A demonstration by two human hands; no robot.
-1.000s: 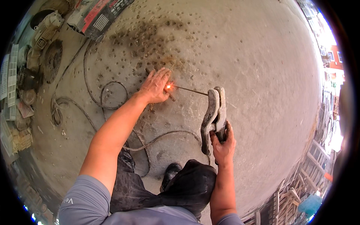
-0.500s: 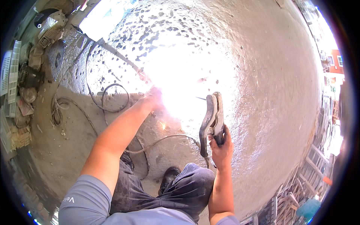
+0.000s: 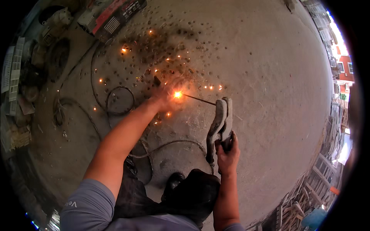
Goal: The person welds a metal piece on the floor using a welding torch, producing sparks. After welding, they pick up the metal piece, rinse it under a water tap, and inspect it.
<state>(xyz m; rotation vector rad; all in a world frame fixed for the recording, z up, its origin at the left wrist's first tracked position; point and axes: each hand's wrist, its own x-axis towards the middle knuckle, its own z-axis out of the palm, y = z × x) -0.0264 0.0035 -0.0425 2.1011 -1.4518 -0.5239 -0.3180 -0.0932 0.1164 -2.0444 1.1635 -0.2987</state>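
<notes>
My right hand (image 3: 227,154) grips the handle of a grey welding electrode holder (image 3: 219,121). A thin welding rod (image 3: 198,99) runs from its jaws to the left and ends in a glowing orange tip (image 3: 177,94). My left hand (image 3: 167,98) rests on the concrete floor (image 3: 262,69) right beside that glowing tip, fingers bent down over something small that I cannot make out. Orange sparks lie scattered over the dark, scorched patch of floor (image 3: 162,50) beyond the hand.
Black cables (image 3: 115,101) loop over the floor to the left and under my arm. A red and black machine (image 3: 111,17) stands at the top left, with clutter along the left edge. My knee and dark shoe (image 3: 173,181) are below.
A blinding white arc flash half a second ago has died to a small orange glow with sparks scattering. Both hands stay in nearly the same places.
</notes>
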